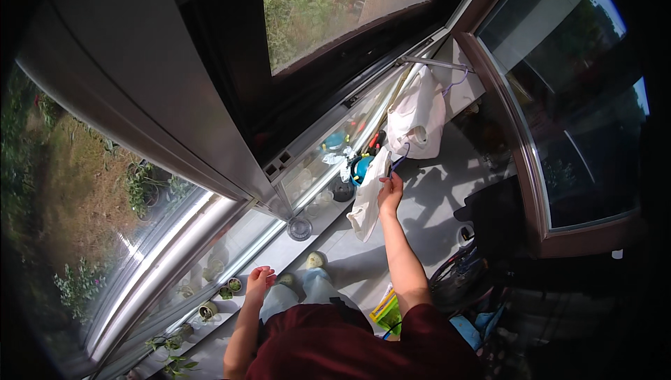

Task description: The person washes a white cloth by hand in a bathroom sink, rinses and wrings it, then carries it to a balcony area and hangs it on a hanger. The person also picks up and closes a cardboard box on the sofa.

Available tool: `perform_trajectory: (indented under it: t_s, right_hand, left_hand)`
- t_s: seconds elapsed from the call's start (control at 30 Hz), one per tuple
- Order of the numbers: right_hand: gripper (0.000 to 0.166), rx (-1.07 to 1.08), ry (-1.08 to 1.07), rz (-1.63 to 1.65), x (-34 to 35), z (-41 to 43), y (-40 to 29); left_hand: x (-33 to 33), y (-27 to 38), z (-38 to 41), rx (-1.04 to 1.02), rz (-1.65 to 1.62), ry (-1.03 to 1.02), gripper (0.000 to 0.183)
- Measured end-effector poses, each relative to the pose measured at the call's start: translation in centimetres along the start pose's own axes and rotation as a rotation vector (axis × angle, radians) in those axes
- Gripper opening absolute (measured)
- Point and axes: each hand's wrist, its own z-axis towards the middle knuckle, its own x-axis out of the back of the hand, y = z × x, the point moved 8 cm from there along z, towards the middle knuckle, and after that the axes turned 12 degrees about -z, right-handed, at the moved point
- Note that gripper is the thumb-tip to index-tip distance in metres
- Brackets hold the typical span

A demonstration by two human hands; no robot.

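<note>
My right hand (390,194) is closed on a purple hanger (401,159), with a white cloth garment (368,196) hanging from it. Just beyond, a second white garment (418,113) hangs by another purple hanger (457,82) from a metal bar (435,61) of the open window. My left hand (261,279) is raised at the lower left, fingers loosely curled and apart, holding nothing visible.
Small potted plants (208,310) line the sill at lower left. A clear round lid or dish (299,228) and a teal object (360,167) sit along the ledge. An opened brown-framed window sash (516,118) juts in at right, above a bicycle wheel (453,275).
</note>
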Motion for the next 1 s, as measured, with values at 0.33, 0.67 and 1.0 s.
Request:
perform_trajectory:
  t_s: [0.33, 0.67, 1.0]
  right_hand:
    - [0.028, -0.244, 0.042, 0.127, -0.9, 5.6, 6.8]
    - [0.033, -0.350, -0.178, -0.013, -3.5, 4.1, 11.2]
    - [0.043, -0.245, -0.197, -0.136, -2.4, 6.8, 17.3]
  left_hand:
    - [-1.2, -1.2, -1.1, 0.032, 0.106, 0.074, 0.020]
    - [-21.4, 7.7, 0.4, -0.228, 0.272, -0.419, 0.018]
    - [-17.1, 2.9, 1.2, -0.064, 0.294, -0.343, 0.017]
